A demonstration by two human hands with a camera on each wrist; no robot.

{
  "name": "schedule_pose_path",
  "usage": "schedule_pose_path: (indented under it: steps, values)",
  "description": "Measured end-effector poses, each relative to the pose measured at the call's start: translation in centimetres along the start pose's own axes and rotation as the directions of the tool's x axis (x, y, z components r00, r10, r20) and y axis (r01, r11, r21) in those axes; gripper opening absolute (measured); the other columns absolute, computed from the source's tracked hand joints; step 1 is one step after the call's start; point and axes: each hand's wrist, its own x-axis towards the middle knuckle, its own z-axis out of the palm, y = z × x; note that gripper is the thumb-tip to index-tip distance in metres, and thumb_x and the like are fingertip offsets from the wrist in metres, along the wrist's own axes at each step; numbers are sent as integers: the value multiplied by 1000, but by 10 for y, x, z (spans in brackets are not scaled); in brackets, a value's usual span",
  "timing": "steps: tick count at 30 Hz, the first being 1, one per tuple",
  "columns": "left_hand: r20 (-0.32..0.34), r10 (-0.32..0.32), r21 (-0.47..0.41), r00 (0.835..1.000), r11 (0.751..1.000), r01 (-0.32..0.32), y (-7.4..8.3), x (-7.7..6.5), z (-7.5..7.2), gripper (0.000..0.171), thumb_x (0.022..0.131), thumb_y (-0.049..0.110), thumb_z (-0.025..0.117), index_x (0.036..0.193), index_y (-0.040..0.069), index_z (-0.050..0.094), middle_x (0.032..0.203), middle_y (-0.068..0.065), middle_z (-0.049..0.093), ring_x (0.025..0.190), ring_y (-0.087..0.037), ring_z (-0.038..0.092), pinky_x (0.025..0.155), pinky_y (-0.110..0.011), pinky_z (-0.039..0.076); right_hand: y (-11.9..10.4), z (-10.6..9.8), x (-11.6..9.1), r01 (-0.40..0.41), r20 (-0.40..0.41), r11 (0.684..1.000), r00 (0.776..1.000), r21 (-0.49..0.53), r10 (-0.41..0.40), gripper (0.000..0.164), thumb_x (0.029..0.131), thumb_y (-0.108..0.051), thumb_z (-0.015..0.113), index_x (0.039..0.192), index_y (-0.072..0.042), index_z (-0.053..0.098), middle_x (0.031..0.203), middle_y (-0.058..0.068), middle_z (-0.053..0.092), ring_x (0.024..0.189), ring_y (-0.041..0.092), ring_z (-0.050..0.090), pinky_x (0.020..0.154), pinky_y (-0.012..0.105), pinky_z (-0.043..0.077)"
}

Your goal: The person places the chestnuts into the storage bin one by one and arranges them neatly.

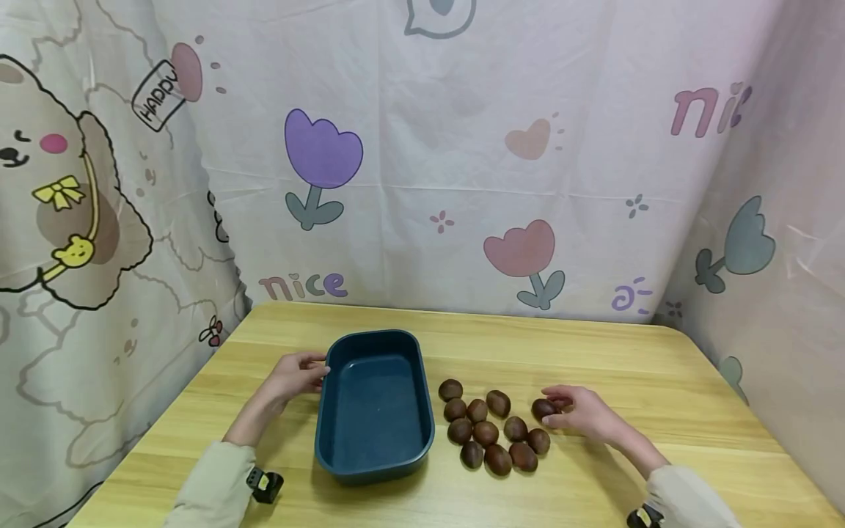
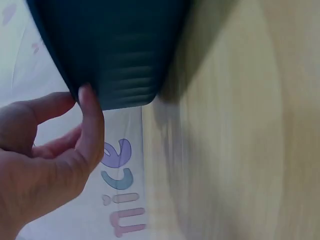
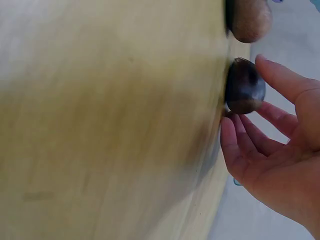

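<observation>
The left grip (image 1: 293, 376) pinches the blue tray (image 1: 378, 411) at its left rim. The right grip (image 1: 584, 414) curls around one chestnut (image 1: 542, 409), beside the chestnut cluster (image 1: 485, 433) on the surface (image 1: 594, 356).

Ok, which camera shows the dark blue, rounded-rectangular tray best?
The head view: the whole dark blue, rounded-rectangular tray is in frame, rim and inside. The left wrist view shows only part, dim and cut off, with the left hand at its edge. I can't make it out in the right wrist view.
</observation>
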Motion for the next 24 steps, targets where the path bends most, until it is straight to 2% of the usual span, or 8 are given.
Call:
schedule_pose_path:
  steps: [4,9,14,17,24]
  values:
    - [43,-29,-103,999,994,33,-6,4,-2,43,97,0,52,132,-21,37,99,-18,59,72,-14,61,67,-29,55,0,2,4,10,-6,997,1000,-70,-10,45,75,-14,81,110,8,63,98,11,67,89,26,63,78,39,51]
    - [69,-16,-152,998,988,26,-9,6,-4,45,97,0,52,133,-21,34,97,-13,59,73,-13,60,67,-27,55,0,0,7,-38,-14,995,999,-91,37,36,74,-17,82,101,1,67,90,3,66,82,19,61,74,38,50]
    - [76,-25,-165,997,986,37,-8,5,-4,47,97,0,52,135,-20,33,100,-14,59,74,-14,60,67,-28,54,-4,-4,12,-87,-39,994,996,-59,85,34,77,-19,80,101,1,66,91,4,65,81,18,59,71,36,49]
    - [70,-47,-165,996,985,58,-8,6,-4,46,97,1,52,135,-18,34,101,-15,60,75,-15,60,68,-28,54,-8,-6,16,-96,-48,995,994,-37,94,36,78,-18,79,104,3,65,93,6,65,81,18,60,69,34,50]
    - [76,-52,-196,996,978,66,-12,7,-5,47,98,2,53,136,-17,33,103,-15,60,78,-14,60,70,-28,54,-22,-7,34,-89,-45,995,995,38,91,42,80,-15,75,113,7,63,98,10,66,84,19,59,70,32,48]
